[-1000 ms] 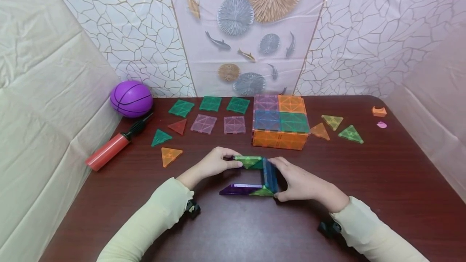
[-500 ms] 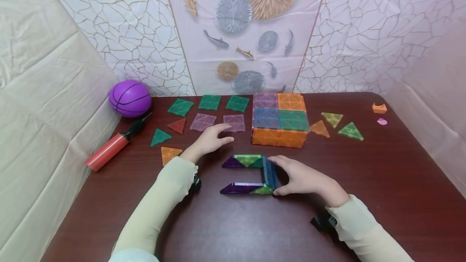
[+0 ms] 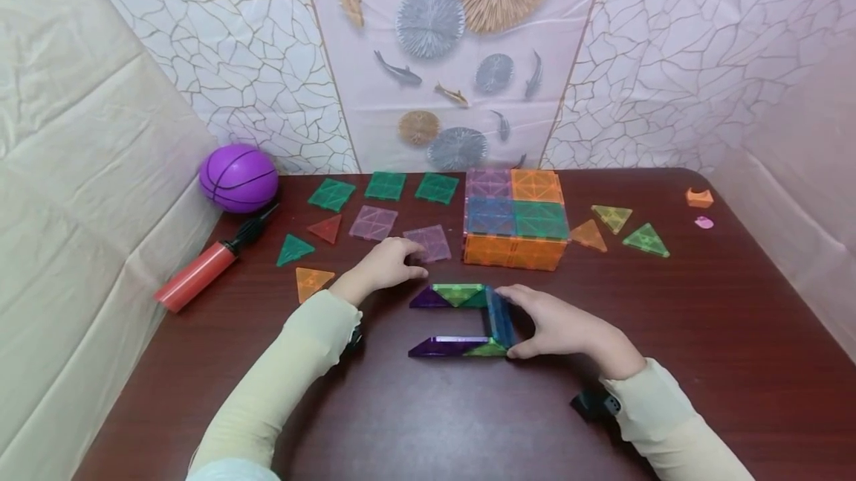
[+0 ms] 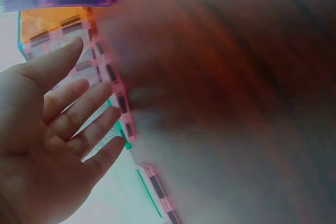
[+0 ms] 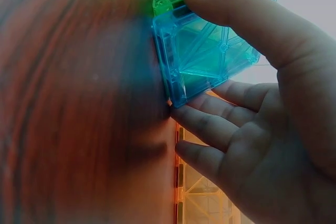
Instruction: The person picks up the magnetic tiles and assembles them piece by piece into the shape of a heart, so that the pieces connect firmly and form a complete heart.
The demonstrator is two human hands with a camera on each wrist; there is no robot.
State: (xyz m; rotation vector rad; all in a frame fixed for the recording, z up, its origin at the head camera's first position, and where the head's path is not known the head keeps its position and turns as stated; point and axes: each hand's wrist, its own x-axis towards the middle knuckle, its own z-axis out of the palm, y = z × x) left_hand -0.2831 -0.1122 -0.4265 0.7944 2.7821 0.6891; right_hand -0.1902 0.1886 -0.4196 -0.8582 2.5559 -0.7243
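My left hand (image 3: 386, 264) reaches over the table with its fingertips at the edge of a pink translucent square magnetic tile (image 3: 433, 243), which lies turned askew. Seen from the left wrist, the fingers are loosely extended beside the tile's pink edge (image 4: 122, 100). My right hand (image 3: 565, 326) spans a standing blue magnetic tile (image 3: 498, 317), thumb at the near corner, fingers at the far one. That tile closes one end of a U-shaped frame. Its two sides are standing triangle tiles, including a purple one (image 3: 441, 348) and a yellow-green one (image 3: 458, 293).
Behind the frame stands a multicoloured tile box (image 3: 515, 252). Flat green squares (image 3: 385, 186), another pink square (image 3: 374, 223) and several triangles lie around. A purple ball (image 3: 238, 178) and a red hand pump (image 3: 197, 275) sit at left, small orange (image 3: 699, 198) and pink pieces at right.
My left hand has let go of the frame's far side, reached to the pink square and drawn it nearer, turning it. My right hand stays at the blue tile.
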